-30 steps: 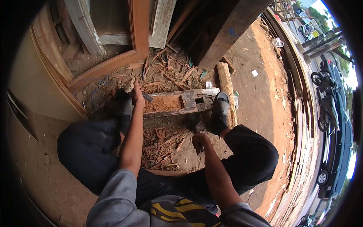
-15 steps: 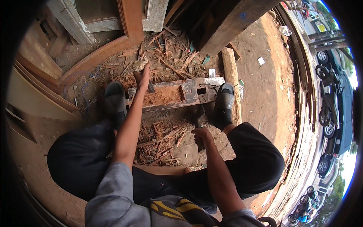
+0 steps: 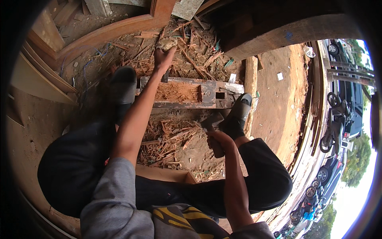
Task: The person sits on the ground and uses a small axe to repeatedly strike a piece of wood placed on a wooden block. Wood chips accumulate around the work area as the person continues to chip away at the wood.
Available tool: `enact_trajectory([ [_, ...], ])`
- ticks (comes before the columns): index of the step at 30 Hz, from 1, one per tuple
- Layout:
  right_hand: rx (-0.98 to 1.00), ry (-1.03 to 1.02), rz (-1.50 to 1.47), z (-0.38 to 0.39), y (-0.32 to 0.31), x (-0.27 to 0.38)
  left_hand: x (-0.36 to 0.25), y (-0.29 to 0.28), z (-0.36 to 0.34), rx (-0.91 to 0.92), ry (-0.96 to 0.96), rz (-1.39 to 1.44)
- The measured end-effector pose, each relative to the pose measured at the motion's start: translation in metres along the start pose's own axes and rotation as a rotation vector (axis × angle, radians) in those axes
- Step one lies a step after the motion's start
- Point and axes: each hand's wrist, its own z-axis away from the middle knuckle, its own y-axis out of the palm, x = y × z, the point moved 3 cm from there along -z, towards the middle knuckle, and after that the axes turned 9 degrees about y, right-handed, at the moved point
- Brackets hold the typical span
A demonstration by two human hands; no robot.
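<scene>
Between the two hands (image 3: 164,60) (image 3: 221,142), a hollowed wooden beam (image 3: 209,92) lies crosswise.

Left hand (image 3: 164,59) curled ahead, right hand (image 3: 220,142) curled nearer

Bare dirt ground (image 3: 266,111) forms the supporting surface. Directly on it: one recessed timber (image 3: 209,89); reddish splinters (image 3: 171,137) along both its long edges; one white scrap (image 3: 280,76), toward the ground's right edge.

Scuffed beam (image 3: 209,94) crosswise, recess (image 3: 179,92) chip-strewn; chisel (image 3: 164,77) near left end; dark-headed tool (image 3: 212,122) tilted.
</scene>
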Motion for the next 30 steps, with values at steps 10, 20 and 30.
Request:
enact_trajectory([
  [10,-0.253,-0.391,0.216,0.137,0.062,0.155,-0.005,0.009,0.001,-0.236,0.296,-0.281],
  [20,-0.048,-0.869,0.43,0.239,0.142,0.302,-0.029,0.006,0.014,-0.092,0.159,-0.294],
  [30,-0.502,-1.023,0.962,0.125,0.188,0.293,-0.014,0.021,0.021,-0.035,0.059,-0.253],
])
